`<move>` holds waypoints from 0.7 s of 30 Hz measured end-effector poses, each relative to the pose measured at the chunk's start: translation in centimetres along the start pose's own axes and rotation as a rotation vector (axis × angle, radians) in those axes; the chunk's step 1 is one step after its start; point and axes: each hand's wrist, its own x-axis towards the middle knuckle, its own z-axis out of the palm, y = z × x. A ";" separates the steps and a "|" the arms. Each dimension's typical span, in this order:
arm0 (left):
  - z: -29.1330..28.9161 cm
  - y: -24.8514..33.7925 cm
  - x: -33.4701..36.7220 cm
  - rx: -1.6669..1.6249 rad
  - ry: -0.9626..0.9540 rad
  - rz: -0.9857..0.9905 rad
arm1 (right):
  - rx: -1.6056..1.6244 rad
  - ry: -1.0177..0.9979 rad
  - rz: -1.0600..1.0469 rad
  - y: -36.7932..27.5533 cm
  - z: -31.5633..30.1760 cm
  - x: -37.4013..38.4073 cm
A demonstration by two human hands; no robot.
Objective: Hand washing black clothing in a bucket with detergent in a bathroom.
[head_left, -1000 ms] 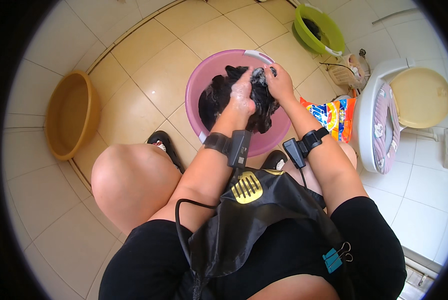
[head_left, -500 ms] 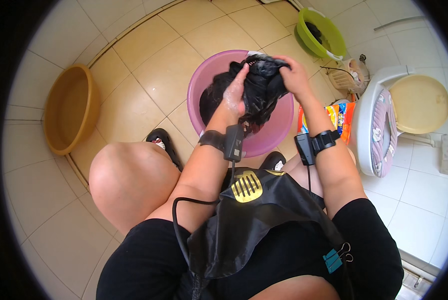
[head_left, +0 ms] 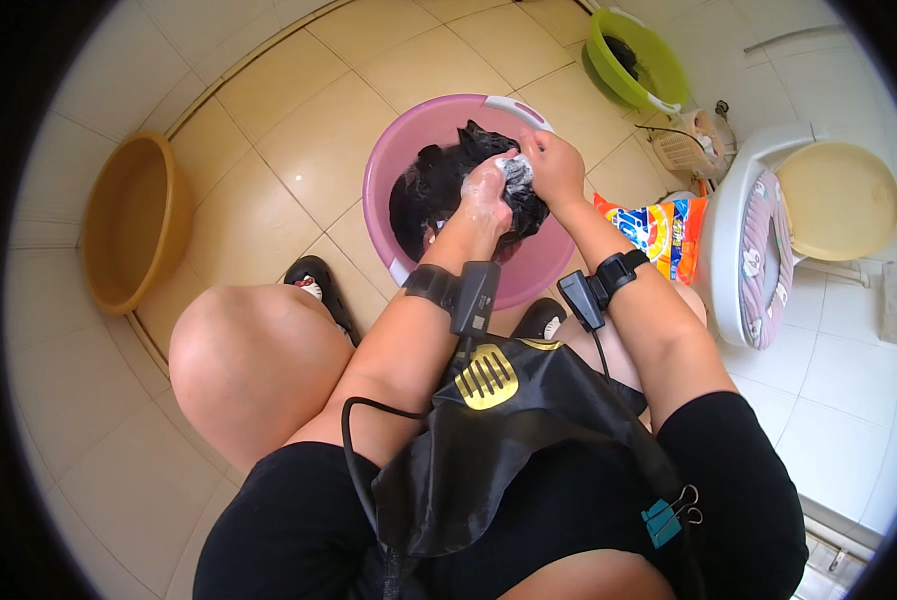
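Note:
Over a pink basin [head_left: 379,165] on the tiled floor, both my hands grip a wet black garment [head_left: 481,145]. My left hand [head_left: 488,194], with suds on its skin, is closed on the cloth. Close beside it, my right hand [head_left: 554,165] is closed in a fist on the same cloth, by the basin's far right rim. White foam covers the bunched part between the two hands. The rest of the dark cloth hangs down into the basin, where more black fabric lies in dark water; where one piece ends cannot be made out.
An orange detergent bag [head_left: 681,235] stands right of the basin, beside a toilet [head_left: 744,260] with a padded seat cover. A green basin [head_left: 609,70] holding dark cloth is at the far right. A brown tub [head_left: 119,225] leans at the left wall.
My hands have come closer together and lower, bunching the garment that was spread between them. Foam now shows between them. The right hand has moved left and down.

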 end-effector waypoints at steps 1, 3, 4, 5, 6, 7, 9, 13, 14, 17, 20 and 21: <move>0.2 -0.3 -0.1 0.009 -0.039 -0.049 | -0.054 0.031 -0.103 1.2 0.4 0.0; -1.5 0.9 0.8 0.008 0.098 0.130 | -0.114 0.087 -0.322 0.0 1.8 -1.0; -3.1 2.1 1.4 -0.063 -0.154 -0.052 | -0.042 0.005 -0.400 -1.6 2.6 -2.8; -4.6 3.7 1.5 0.003 -0.300 -0.200 | 0.028 -0.077 -0.472 -3.0 3.0 -4.2; -5.0 4.0 0.9 -0.039 -0.372 -0.220 | 0.025 -0.080 -0.464 -2.6 3.0 -4.4; -5.2 4.0 0.3 -0.082 -0.442 -0.239 | 0.077 -0.090 -0.374 -2.1 3.1 -4.3; -2.8 -0.2 0.9 -0.097 -0.049 0.195 | 0.077 -0.060 -0.147 0.2 3.1 -2.4; 1.8 -0.8 -0.8 0.052 -0.056 0.068 | 0.056 0.031 0.004 5.6 0.9 1.9; 1.9 0.0 -1.2 0.057 -0.051 0.073 | 0.136 0.017 0.014 5.0 1.1 2.0; 2.1 2.8 -2.2 0.021 -0.186 -0.053 | 0.699 -0.265 0.320 2.6 0.4 1.6; 0.0 5.0 -0.7 -0.026 -0.298 0.111 | 0.669 -0.580 0.425 1.5 -0.9 0.9; -0.5 5.5 -0.1 -0.040 -0.302 0.152 | 0.581 -0.782 0.425 1.7 -1.4 0.9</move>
